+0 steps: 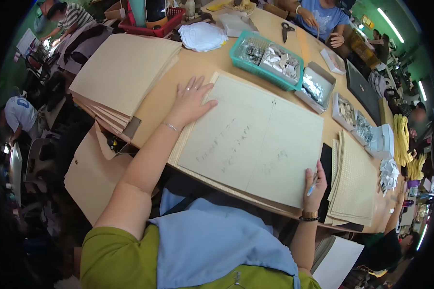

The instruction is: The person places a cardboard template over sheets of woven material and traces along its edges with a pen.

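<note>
A large pale grey cardboard sheet (236, 139) with dark smudges and a thin line across it lies in front of me. Beneath it is a cream textured sheet (181, 147), showing along the left side. My left hand (195, 102) rests with fingers spread on the upper left edge of both. At the lower right corner, my right hand (315, 185) is closed around a slim blue-and-white pen (313, 185), its thumb and fingers against the cardboard's edge. The pen's full length is partly hidden by the fingers.
Stacked cream sheets lie left (125, 72) and right (354, 178). Behind the cardboard are a teal basket (234, 52) of small pieces, a box of shiny parts (316, 84) and scissors (287, 31). Another person (323, 19) sits across the table.
</note>
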The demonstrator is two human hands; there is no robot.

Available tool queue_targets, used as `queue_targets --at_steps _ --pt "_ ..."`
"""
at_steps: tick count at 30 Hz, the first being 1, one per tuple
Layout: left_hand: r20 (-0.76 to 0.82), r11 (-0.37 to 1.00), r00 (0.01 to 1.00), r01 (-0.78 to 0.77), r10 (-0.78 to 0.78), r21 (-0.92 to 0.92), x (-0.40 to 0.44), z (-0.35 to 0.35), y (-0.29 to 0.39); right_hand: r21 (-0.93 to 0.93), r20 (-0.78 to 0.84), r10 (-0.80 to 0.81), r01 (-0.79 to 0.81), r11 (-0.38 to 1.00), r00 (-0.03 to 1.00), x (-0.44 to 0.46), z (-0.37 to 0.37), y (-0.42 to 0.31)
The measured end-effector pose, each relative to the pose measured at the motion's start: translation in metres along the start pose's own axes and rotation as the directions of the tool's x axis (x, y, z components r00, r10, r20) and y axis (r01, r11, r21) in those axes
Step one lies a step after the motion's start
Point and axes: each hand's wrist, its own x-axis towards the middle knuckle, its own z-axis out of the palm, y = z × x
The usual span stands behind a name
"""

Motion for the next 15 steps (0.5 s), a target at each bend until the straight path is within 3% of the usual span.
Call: queue_targets --at_steps 5,7,8,10,12,15 --pt "0.046 1.0 0.999 0.025 -0.025 0.002 0.0 0.0 0.001 -0.187 -0.004 -0.111 0.108 0.976 0.994 0.0 0.004 0.005" --pt "0.028 1.0 1.0 0.008 -0.008 -0.016 -0.001 0.002 -0.002 -0.118 0.0 -0.003 0.003 0.993 1.0 -0.002 0.005 -0.013" --pt "0.029 1.0 1.0 0.013 -0.013 -0.005 -0.001 0.002 -0.003 -0.225 -0.016 0.093 -0.094 0.97 0.996 -0.001 0.002 -0.01" --pt "0.033 1.0 0.999 0.016 -0.016 0.008 -0.002 0.002 -0.001 -0.063 -0.028 -0.035 0.033 0.997 0.999 0.001 0.004 0.006" --pt "0.021 1.0 1.0 0.006 -0.006 0.01 -0.001 0.005 -0.003 -0.128 -0.044 -0.103 0.097 0.987 0.994 0.005 0.003 0.027" --pt "0.021 1.0 1.0 -0.006 0.005 0.014 0.0 0.0 0.003 0.037 -0.038 0.009 -0.008 0.999 0.999 0.004 0.008 -0.004"
